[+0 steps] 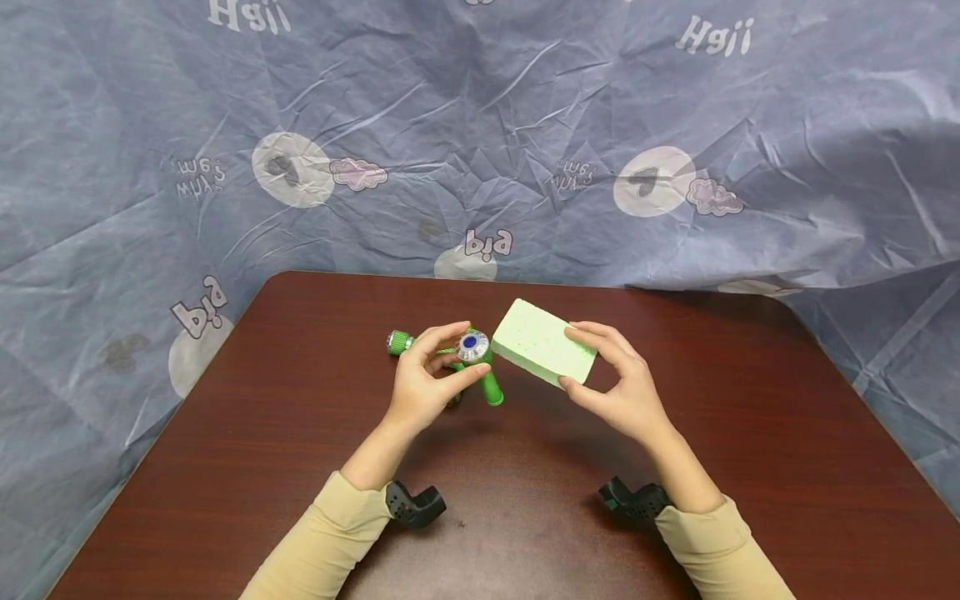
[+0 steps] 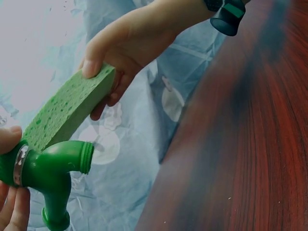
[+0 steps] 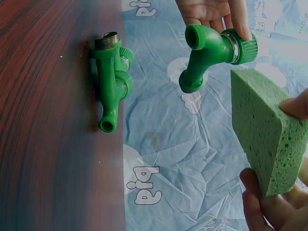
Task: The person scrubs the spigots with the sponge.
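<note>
In the head view, the left hand (image 1: 422,379) pinches a green tap (image 1: 492,388) by its knob (image 1: 472,345), thumb on one side and fingers on the other, so the blue-centred end faces up toward the camera. The right hand (image 1: 624,392) pinches a pale green sponge (image 1: 543,343) by its right end, which leaves the opposite end free and turned toward the tap. Both are raised above the counter (image 1: 720,375), probably to give the hands room to work.

In the left wrist view, the grip sits at the tap's knob end, beside a silvery ring (image 2: 20,165); that seems meant to leave the spout and lower body uncovered. The sponge's free end appears behind the tap here, so contact cannot be judged from this side.

In the right wrist view, a gap shows between sponge and tap. The thumb and fingers press the sponge from opposite edges, likely keeping its broad face exposed. A second, two-knobbed tap (image 3: 106,86) lies on the counter, apart from the hands' hold.
</note>
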`<state>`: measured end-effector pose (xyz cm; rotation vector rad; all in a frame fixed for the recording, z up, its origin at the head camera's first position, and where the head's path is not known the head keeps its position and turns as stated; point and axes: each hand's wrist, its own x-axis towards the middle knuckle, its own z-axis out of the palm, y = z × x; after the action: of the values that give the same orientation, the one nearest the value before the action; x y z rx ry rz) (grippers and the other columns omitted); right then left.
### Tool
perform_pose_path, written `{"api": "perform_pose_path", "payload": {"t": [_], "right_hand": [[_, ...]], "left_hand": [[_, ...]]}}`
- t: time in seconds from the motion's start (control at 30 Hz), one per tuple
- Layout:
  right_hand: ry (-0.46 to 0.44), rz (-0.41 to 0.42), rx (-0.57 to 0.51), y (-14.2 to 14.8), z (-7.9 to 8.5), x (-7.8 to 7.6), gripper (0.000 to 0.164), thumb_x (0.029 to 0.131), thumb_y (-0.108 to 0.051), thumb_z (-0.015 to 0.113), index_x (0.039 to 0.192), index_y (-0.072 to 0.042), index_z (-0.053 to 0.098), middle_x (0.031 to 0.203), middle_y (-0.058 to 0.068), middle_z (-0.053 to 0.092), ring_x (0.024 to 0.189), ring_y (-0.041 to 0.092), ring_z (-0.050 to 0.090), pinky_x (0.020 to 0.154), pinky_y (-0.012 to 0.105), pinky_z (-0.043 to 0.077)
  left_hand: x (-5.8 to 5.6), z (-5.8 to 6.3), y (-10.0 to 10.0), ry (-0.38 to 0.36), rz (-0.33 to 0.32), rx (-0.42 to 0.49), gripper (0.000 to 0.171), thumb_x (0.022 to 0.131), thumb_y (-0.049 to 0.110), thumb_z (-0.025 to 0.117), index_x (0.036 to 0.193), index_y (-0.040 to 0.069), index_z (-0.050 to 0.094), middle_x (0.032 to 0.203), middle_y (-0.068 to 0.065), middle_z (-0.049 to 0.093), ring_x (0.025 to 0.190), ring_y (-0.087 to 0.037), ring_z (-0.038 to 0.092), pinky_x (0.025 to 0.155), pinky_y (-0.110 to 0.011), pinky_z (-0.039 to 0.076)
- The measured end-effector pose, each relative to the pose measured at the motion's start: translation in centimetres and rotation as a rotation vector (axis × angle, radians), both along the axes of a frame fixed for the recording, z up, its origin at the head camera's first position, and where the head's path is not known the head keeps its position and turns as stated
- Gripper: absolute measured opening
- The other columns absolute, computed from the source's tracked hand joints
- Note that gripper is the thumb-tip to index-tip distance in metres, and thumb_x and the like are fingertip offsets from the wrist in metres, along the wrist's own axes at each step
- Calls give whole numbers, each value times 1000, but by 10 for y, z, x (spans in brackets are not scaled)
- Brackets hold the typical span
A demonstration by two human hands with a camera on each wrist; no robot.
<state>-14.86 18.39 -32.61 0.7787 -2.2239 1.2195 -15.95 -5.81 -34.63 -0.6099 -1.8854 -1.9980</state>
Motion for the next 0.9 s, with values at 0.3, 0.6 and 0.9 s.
{"api": "perform_pose_path", "payload": {"t": [0.3, 0.6, 0.9], "right_hand": [[-20, 149, 54, 14, -28, -18, 57, 66, 4, 76, 120, -5, 62, 124, 9, 56, 113, 18, 52, 90, 20, 42], [-7, 155, -51, 18, -12, -13, 54, 64, 15, 72, 116, 8, 60, 119, 23, 55, 110, 18, 52, 85, 19, 43], [-25, 66, -135, 31, -3, -12, 54, 65, 20, 69, 116, 11, 59, 120, 25, 54, 106, 13, 53, 79, 19, 44]], "left_hand": [[-1, 4, -1, -41, 158, 95, 44, 66, -16, 76, 105, -15, 57, 103, -24, 58, 82, -15, 58, 75, -25, 53], [-17, -16, -5, -70, 102, 146, 46, 66, -15, 77, 106, -11, 54, 101, -15, 58, 84, -14, 58, 74, -24, 54], [-18, -31, 1, -112, -35, -5, 49, 68, -9, 78, 114, -6, 60, 110, -20, 59, 98, -24, 60, 81, -30, 54]]}}
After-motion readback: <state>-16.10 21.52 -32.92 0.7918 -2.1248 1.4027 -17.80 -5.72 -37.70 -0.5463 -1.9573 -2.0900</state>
